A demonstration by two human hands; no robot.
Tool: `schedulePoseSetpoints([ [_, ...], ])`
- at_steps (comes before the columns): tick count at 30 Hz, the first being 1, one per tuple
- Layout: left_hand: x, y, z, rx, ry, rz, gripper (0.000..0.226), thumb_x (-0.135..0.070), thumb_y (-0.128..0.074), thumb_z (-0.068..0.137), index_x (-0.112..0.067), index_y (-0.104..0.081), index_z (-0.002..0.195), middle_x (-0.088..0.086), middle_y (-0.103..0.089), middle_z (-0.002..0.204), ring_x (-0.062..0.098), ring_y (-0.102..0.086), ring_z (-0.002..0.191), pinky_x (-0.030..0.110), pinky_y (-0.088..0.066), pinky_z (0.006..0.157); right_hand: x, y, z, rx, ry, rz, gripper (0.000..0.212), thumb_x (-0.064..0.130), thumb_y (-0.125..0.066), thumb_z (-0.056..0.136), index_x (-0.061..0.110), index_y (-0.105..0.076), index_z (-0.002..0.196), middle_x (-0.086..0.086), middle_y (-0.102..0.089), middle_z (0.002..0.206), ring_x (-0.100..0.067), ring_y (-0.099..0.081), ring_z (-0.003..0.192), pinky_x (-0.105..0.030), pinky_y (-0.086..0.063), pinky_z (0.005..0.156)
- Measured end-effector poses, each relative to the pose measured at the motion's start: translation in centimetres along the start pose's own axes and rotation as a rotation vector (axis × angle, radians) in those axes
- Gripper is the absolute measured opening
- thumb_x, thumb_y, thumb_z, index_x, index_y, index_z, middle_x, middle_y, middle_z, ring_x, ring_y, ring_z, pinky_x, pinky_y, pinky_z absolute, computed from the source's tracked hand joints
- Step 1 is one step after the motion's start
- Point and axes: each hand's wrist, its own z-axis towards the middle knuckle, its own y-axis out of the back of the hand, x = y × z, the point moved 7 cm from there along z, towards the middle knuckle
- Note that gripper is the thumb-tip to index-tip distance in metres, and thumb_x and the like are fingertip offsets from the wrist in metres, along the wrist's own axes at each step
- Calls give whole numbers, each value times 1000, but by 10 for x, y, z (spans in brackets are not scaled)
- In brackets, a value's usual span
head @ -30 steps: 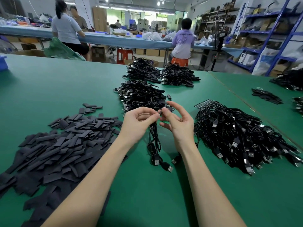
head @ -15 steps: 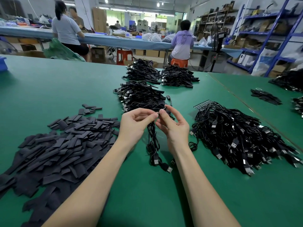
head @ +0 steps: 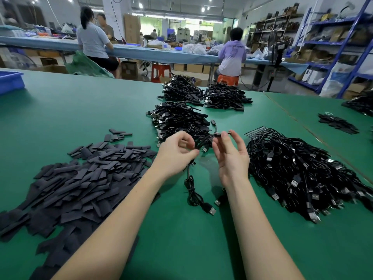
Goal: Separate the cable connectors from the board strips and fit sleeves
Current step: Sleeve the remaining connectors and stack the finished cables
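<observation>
Both hands hover over the middle of the green table (head: pixel 60 110). My left hand (head: pixel 175 153) pinches several thin black cables (head: pixel 191 188) whose USB plugs trail onto the table below. My right hand (head: pixel 230 152) pinches the small connector end (head: pixel 219 135) of one cable between thumb and forefinger, the other fingers spread. A big heap of flat black sleeves (head: pixel 80 178) lies to the left. A heap of cables on board strips (head: pixel 298 170) lies to the right, with a strip edge (head: pixel 256 131) showing at its far side.
Three piles of finished black cables (head: pixel 179 118) sit beyond my hands. A blue bin (head: pixel 10 80) stands at the far left edge. A second green table with more black parts (head: pixel 337 123) adjoins on the right. People work at a blue bench (head: pixel 161 53) behind.
My hands have drawn apart: the right hand moved right with the connector end, pulling it away from the cables held in the left hand.
</observation>
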Motion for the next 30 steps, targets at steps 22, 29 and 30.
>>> schedulePoseSetpoints([
  [22,40,-21,115,107,-409,893,73,-14,-78,87,-11,-44,152,8,-48,154,25,-40,144,35,-30,119,-25,0,-5,120,-140,-617,13,29,-62,101,19,-67,108,7,-79,81,-6,-64,59,-21,-51,54],
  [29,39,-17,132,110,-387,1011,77,-24,-77,89,-10,-38,154,8,-42,157,27,-35,145,35,-27,119,-29,-9,-10,218,180,-1527,25,49,-65,91,34,-72,109,20,-72,98,-8,-64,97,-27,-44,75],
  [30,36,-16,129,107,-378,1044,79,-29,-76,89,-12,-37,155,8,-41,158,27,-34,145,36,-26,119,-31,-12,-11,224,216,-1600,27,49,-63,93,35,-70,115,19,-72,104,-10,-64,102,-27,-43,75],
])
